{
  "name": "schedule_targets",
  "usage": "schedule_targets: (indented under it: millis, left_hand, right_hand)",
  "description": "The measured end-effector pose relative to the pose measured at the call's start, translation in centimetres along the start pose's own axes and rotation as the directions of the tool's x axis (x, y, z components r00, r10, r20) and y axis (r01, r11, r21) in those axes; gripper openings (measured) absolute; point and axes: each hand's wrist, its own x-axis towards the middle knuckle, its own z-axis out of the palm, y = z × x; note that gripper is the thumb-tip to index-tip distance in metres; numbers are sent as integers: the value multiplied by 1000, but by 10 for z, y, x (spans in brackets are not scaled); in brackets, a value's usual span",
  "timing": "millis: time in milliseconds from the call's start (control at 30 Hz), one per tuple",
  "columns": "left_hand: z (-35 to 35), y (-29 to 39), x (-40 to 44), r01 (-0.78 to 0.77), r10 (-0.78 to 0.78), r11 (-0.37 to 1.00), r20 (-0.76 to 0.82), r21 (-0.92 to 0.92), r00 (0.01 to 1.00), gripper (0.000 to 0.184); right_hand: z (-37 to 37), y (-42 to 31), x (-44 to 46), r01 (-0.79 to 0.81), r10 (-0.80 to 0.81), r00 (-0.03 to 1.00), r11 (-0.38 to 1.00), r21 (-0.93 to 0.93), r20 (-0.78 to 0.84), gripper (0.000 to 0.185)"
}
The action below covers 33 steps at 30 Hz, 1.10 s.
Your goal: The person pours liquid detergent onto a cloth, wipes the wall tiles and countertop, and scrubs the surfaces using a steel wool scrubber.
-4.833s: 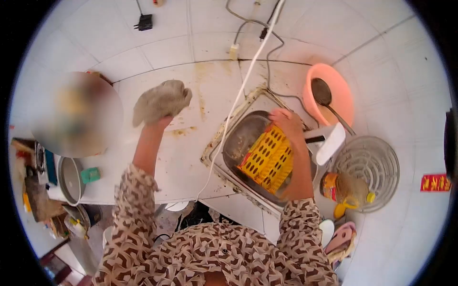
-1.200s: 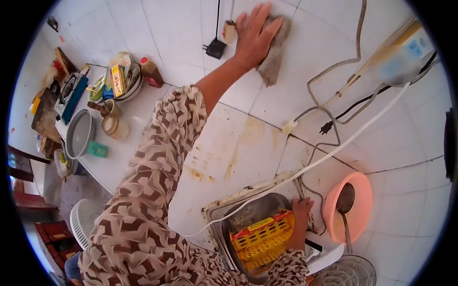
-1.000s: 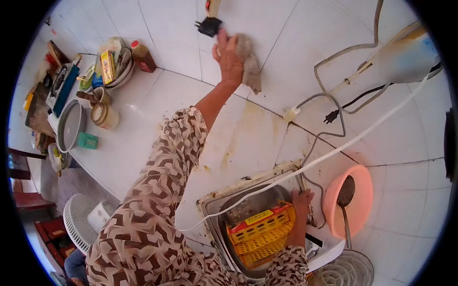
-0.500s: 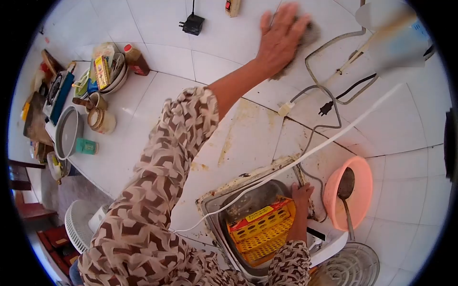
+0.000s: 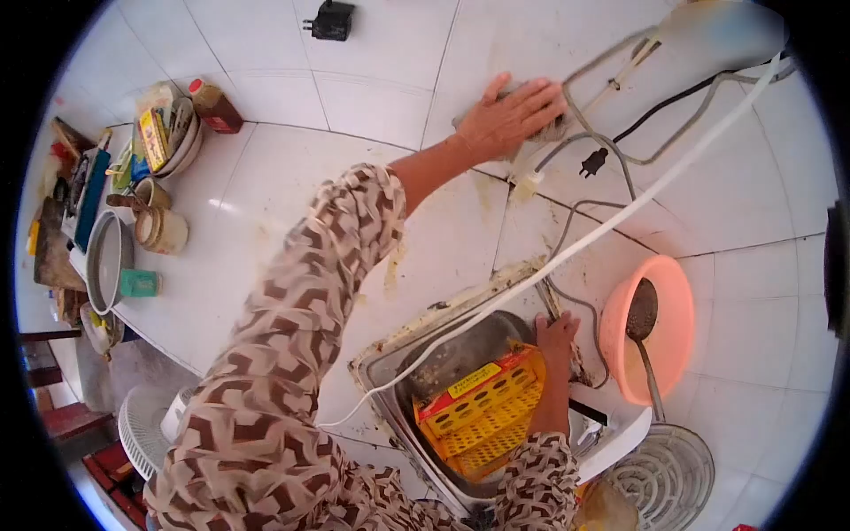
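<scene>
A grey-brown cloth (image 5: 553, 126) lies pressed against the white tiled wall under my left hand (image 5: 509, 119), whose fingers are spread over it. My right hand (image 5: 556, 339) rests with its fingers apart on the right rim of the metal sink (image 5: 425, 363), holding nothing that shows. Inside the sink, a yellow perforated rack (image 5: 478, 416) with a red edge stands tilted, just left of my right forearm. A white cable (image 5: 611, 226) runs across the sink. Grey and black cords hang on the wall right of the cloth, one ending in a black plug (image 5: 593, 163).
A pink basin (image 5: 677, 327) holding a skimmer (image 5: 644, 310) stands right of the sink, with a round rack (image 5: 695, 469) below it. At left are jars (image 5: 168, 232), a grey pan (image 5: 104, 265), a green box (image 5: 139, 283), stacked bowls and a bottle (image 5: 215, 111). A fan (image 5: 142, 429) stands lower left.
My left hand wiped left, then right across the wall with the cloth, and is now lower, near the cords. My right hand has stayed at the sink's rim. The camera view has shifted.
</scene>
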Motion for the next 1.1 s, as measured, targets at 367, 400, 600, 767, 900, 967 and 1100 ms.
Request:
schedule_targets:
  millis: [367, 400, 600, 767, 900, 967, 1100]
  left_hand:
    - [-36, -27, 114, 121, -157, 985, -337, -126, 928, 52]
    - [-29, -17, 92, 70, -98, 985, -181, -156, 978, 52]
    - [14, 7, -69, -46, 55, 998, 251, -41, 967, 65]
    - [24, 7, -134, -212, 164, 976, 455, 56, 875, 72]
    - [-6, -12, -67, -125, 82, 987, 360, 99, 929, 58]
    - [-21, -26, -13, -26, -8, 991, 249, 133, 968, 58]
    - [-50, -65, 78, 135, -133, 991, -57, 21, 989, 57]
  right_hand:
    - [0, 0, 0, 11, -11, 1000, 999, 33, 3, 87]
    - [-1, 2, -7, 1, -1, 1000, 999, 41, 11, 88]
    - [4, 5, -1, 38, -37, 999, 999, 37, -28, 90]
    - [4, 0, 4, 15, -14, 1000, 1000, 15, -21, 89]
    - [9, 1, 7, 36, -36, 998, 999, -11, -48, 88]
    - [5, 1, 3, 45, -46, 997, 999, -13, -55, 88]
    - [9, 1, 6, 20, -23, 997, 999, -38, -80, 87]
